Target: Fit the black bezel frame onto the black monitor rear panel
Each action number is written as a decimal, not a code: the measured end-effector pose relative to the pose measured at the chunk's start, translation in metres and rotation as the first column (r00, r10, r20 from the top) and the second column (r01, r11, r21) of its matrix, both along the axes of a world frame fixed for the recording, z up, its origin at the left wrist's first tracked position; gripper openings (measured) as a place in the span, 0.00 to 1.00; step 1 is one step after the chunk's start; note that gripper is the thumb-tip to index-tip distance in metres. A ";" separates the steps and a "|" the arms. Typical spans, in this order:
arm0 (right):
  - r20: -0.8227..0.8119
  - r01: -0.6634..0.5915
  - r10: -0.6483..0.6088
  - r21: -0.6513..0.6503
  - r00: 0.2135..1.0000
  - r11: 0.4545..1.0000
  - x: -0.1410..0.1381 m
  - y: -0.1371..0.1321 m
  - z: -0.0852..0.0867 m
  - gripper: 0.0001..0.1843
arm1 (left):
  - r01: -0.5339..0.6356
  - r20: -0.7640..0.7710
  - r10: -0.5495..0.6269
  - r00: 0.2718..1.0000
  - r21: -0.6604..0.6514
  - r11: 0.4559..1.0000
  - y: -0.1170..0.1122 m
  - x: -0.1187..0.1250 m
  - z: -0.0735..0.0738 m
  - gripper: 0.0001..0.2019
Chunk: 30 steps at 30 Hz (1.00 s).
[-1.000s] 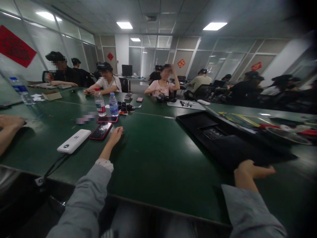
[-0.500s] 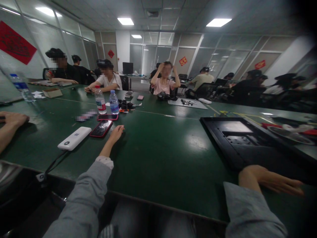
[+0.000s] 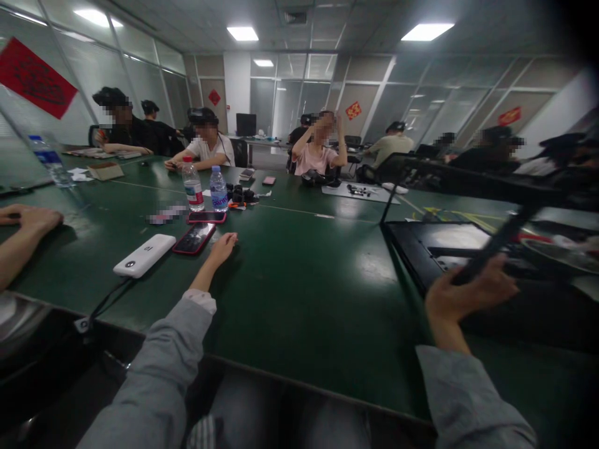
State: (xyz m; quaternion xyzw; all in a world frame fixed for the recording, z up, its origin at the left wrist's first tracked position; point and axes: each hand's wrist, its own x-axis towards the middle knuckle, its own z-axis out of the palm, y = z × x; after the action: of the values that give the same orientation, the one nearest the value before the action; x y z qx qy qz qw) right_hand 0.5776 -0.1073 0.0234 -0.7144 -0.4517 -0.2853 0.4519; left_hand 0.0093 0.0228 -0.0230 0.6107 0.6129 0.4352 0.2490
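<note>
My right hand (image 3: 472, 290) is wrapped round the near side of a black rectangular frame (image 3: 503, 234). This frame is tilted up above a flat black case (image 3: 528, 321), its far left corner close to the case's corner. Inside the case a pale shiny panel (image 3: 461, 237) shows, partly hidden by the frame. My left hand (image 3: 224, 246) rests on the green table (image 3: 299, 299), fingers curled together, with nothing visible in them. Just left of it lies a phone with a red edge (image 3: 194, 239), and farther left a white power bank (image 3: 145, 255) with a black cable.
Two water bottles (image 3: 219, 190) stand behind the phones. A neighbour's hand (image 3: 35, 221) rests at the left edge. Across the table, a person in pink (image 3: 316, 156) sits with raised arms behind a grey mat (image 3: 339, 192). A round tray (image 3: 556, 255) lies at the far right.
My right hand has closed on the black frame and lifted it, tilting it up off the case. My left hand stays in place on the table.
</note>
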 end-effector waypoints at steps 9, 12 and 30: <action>-0.012 -0.287 0.290 0.112 0.957 0.951 -0.061 0.015 0.001 0.38 | -0.121 -0.013 0.128 0.992 0.241 0.963 -0.007 0.006 0.007 0.21; -0.186 -0.344 0.360 0.115 0.914 0.932 -0.066 0.015 0.001 0.39 | -0.202 0.035 0.202 0.979 0.338 0.919 -0.009 0.012 0.011 0.32; -0.380 -0.499 0.363 -0.368 0.851 0.785 -0.030 0.083 -0.061 0.26 | -0.199 -0.002 0.199 0.980 -0.079 0.977 -0.003 0.003 0.009 0.11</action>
State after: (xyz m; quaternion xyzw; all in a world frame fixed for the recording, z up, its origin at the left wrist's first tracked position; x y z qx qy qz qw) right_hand 0.5477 -0.0248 -0.0375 -0.7094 -0.5871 0.0477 0.3871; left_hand 0.0126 0.0202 -0.0137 0.5348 0.6870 0.4351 0.2297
